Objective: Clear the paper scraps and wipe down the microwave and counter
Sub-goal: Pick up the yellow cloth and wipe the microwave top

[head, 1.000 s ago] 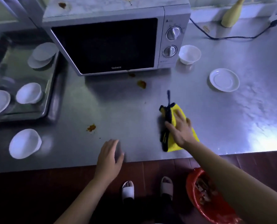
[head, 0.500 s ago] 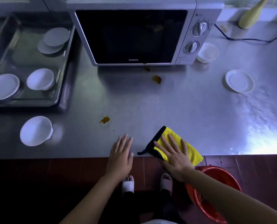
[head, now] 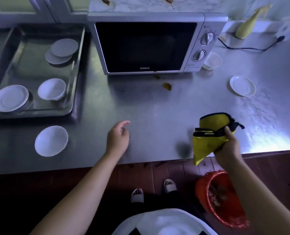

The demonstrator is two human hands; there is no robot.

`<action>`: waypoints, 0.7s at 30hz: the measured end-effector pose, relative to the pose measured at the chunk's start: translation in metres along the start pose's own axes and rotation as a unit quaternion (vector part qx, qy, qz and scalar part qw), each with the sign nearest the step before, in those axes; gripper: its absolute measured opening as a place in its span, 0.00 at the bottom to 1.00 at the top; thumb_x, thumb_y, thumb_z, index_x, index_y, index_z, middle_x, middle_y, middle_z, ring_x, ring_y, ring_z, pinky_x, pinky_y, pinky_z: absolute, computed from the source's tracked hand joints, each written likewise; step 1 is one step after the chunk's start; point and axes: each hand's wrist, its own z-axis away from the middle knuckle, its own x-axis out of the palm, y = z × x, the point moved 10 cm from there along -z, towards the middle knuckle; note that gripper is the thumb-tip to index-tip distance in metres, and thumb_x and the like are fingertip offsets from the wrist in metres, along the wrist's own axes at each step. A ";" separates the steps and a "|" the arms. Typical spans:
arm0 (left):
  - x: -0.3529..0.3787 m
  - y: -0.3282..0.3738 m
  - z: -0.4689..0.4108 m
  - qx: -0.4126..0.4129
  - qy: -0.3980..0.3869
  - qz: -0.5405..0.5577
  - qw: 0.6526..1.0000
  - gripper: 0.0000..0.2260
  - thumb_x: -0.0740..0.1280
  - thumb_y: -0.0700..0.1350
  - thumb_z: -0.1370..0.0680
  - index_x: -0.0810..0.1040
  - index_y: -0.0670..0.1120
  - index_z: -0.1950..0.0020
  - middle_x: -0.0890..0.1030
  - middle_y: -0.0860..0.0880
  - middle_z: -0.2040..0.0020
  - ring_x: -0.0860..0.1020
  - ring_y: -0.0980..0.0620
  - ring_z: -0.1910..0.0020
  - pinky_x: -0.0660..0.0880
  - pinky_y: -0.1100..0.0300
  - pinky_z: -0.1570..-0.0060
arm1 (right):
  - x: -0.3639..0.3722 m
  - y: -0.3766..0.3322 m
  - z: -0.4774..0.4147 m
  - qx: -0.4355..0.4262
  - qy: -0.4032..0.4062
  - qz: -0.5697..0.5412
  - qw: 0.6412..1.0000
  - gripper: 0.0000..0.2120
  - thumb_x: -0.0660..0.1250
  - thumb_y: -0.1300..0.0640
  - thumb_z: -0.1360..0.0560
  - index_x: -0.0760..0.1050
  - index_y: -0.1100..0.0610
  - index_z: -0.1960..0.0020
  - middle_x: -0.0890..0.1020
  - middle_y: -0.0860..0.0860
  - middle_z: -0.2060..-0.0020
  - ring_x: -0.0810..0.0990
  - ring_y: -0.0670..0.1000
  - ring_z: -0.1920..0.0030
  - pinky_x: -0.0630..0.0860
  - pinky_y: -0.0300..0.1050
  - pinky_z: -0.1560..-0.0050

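Right hand (head: pixel 229 146) grips the bunched yellow cloth (head: pixel 206 145), held clear of the counter (head: pixel 157 112), well in front of the microwave (head: pixel 146 46), toward its right side. It looks soft, light and floppy, so it's best gathered mid-fold. Left hand (head: pixel 118 139) hangs loosely curled, holding nothing. 2 brown stains (head: pixel 167 86) sit just before the microwave door.

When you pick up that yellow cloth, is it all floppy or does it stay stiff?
Probably floppy: the yellow cloth bunches up in the right hand, and one corner hangs down in a point. It is likely light, since one hand's grip holds it up. It looks soft, so it probably won't roll or break.
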 end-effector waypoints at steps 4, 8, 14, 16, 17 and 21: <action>-0.032 -0.001 -0.057 -0.018 0.043 -0.059 0.997 0.16 0.61 0.36 0.21 0.78 0.44 0.36 0.79 0.45 0.35 0.76 0.47 0.35 0.68 0.59 0.35 | 0.031 -0.074 -0.012 -0.087 -0.060 0.140 0.985 0.12 0.58 0.55 0.17 0.78 0.57 0.51 0.87 0.46 0.63 0.85 0.44 0.60 0.79 0.38 0.57; -0.046 -0.025 -0.106 -0.054 0.044 -0.190 0.979 0.19 0.61 0.41 0.21 0.73 0.42 0.29 0.75 0.40 0.32 0.71 0.39 0.32 0.67 0.49 0.31 | 0.051 -0.135 -0.040 -0.120 -0.117 0.240 0.956 0.11 0.60 0.57 0.21 0.80 0.60 0.50 0.87 0.50 0.61 0.85 0.52 0.57 0.79 0.45 0.50; -0.050 -0.074 -0.131 -0.090 0.029 -0.355 0.930 0.22 0.59 0.48 0.18 0.65 0.44 0.24 0.64 0.37 0.25 0.62 0.36 0.27 0.56 0.45 0.26 | 0.037 -0.170 -0.117 -0.118 -0.018 0.220 0.968 0.22 0.61 0.49 0.24 0.76 0.60 0.35 0.83 0.54 0.48 0.80 0.60 0.41 0.73 0.56 0.34; -0.045 -0.077 -0.124 -0.087 0.051 -0.381 0.919 0.24 0.56 0.50 0.17 0.60 0.47 0.21 0.59 0.39 0.21 0.57 0.36 0.24 0.51 0.44 0.25 | 0.065 -0.146 -0.130 -0.124 -0.041 0.304 0.943 0.19 0.64 0.49 0.25 0.78 0.60 0.41 0.87 0.54 0.58 0.83 0.61 0.53 0.78 0.56 0.45; -0.043 -0.076 -0.120 -0.083 0.066 -0.391 0.914 0.25 0.53 0.52 0.17 0.59 0.48 0.21 0.58 0.40 0.21 0.56 0.37 0.23 0.51 0.44 0.25 | 0.082 -0.121 -0.134 -0.105 -0.083 0.341 0.931 0.16 0.64 0.52 0.23 0.78 0.61 0.42 0.87 0.56 0.60 0.84 0.59 0.58 0.80 0.53 0.51; -0.044 -0.069 -0.114 -0.071 0.106 -0.394 0.910 0.28 0.48 0.55 0.21 0.61 0.50 0.21 0.60 0.42 0.21 0.57 0.40 0.22 0.53 0.44 0.26 | 0.118 -0.031 -0.150 -0.021 -0.102 0.315 0.943 0.09 0.61 0.57 0.19 0.79 0.57 0.45 0.86 0.44 0.65 0.84 0.42 0.64 0.80 0.40 0.56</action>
